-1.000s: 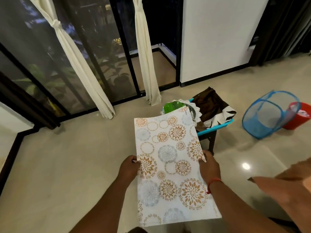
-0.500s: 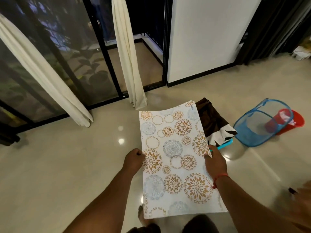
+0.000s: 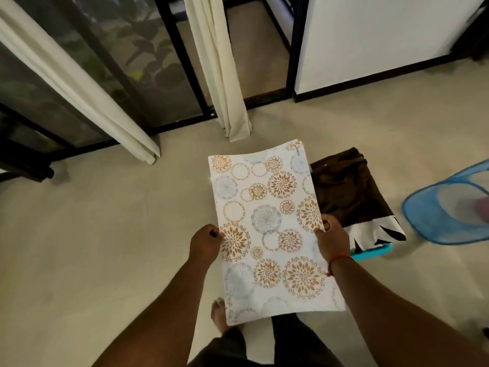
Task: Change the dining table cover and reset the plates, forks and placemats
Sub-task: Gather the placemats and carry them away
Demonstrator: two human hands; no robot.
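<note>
- A flat white placemat with gold and blue flower circles [image 3: 270, 229] was held out in the air, over the pale shiny floor [image 3: 92, 234]. It looked like a few mats stacked as one, for thin edges showed at its far corner.
- The left hand [image 3: 205, 243] was closed on the placemat's left edge, with the thumb on top.
- The right hand [image 3: 332, 242] was closed on the placemat's right edge, thumb on top too. A thin red string band [image 3: 337, 262] was tied round that wrist.
- Right of the placemat, a dark brown cloth with a black and white printed end [image 3: 349, 197] lay on a blue plastic seat [image 3: 370, 254]. The right hand was just in front of that cloth.
- Further right of the placemat, a blue mesh basket [image 3: 449, 207] lay on its side on the floor. It looked blurry.
- Under the near end of the placemat, a bare foot [image 3: 218, 313] and dark trousers [image 3: 264, 343] showed.
- Past the far end of the placemat hung a cream curtain [image 3: 219, 70], touching the floor.
- Another cream curtain [image 3: 79, 83] hung far left of the placemat, before dark glass doors with black frames [image 3: 148, 62].
- A white wall [image 3: 375, 35] stood far beyond the placemat, on the right.
</note>
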